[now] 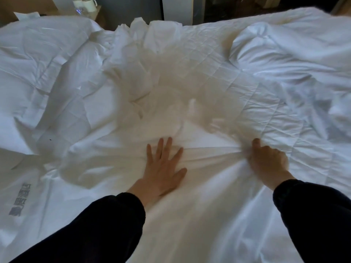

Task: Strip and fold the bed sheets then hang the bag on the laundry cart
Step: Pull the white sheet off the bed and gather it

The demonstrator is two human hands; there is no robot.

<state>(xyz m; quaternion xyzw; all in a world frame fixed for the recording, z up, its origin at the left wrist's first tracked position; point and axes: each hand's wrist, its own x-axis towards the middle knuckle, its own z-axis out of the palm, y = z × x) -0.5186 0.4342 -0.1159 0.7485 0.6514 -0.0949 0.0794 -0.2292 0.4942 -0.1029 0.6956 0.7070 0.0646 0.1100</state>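
Linen fills most of the view: a wrinkled white cotton bed sheet lies loose over the near half of the bed, from the near edge up to the middle, where it is pushed into a crumpled heap.

The left hand lies flat on the sheet near the centre, palm down, fingers straight and spread wide, pressing the cloth down. The right hand, to its right and well apart from it, has its fingers curled round a gathered bunch of the same sheet. Tight creases fan out from that grip towards the left hand and towards the near edge. Both arms wear black long sleeves, the left sleeve coming in from the near left and the right sleeve from the near right.

Beyond the right hand, a white quilted mattress pad with stitched squares lies uncovered, reaching to the far edge. A plump white pillow rests on the far right of the bed. A puffy white duvet is bundled on the far left.

Grey printed characters mark the sheet at the near left; they are too blurred to read. Past the far left corner of the bed, a white kettle stands on a brown surface.
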